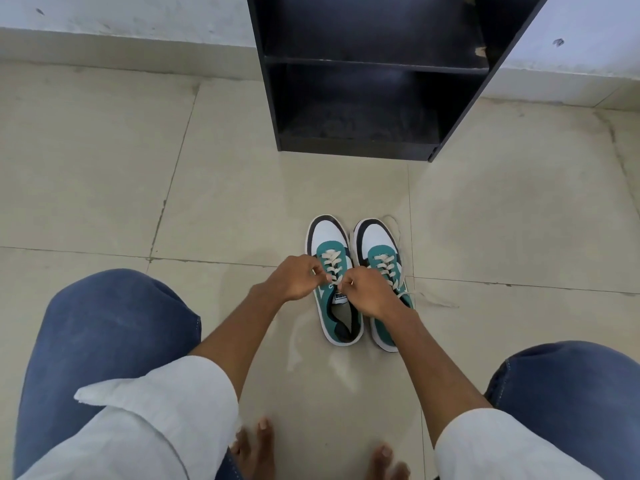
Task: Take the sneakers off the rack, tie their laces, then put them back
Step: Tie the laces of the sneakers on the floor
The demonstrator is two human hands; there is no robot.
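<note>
Below, beige tiled floor (104, 168), white wall (121, 19) — empty black rack (450, 109), sneakers (330, 244).

The only lettering in view sits on a small white tongue label (341, 297) of the left sneaker (334, 282), the one nearer the left edge of the floor. It carries dark block letters, seen upside down from the head camera and partly covered by the fingers above it; they look like a brand name, possibly "PUMA", but they are too small and blurred to read with certainty. Nothing else in view bears readable text, numbers or signs.
</note>
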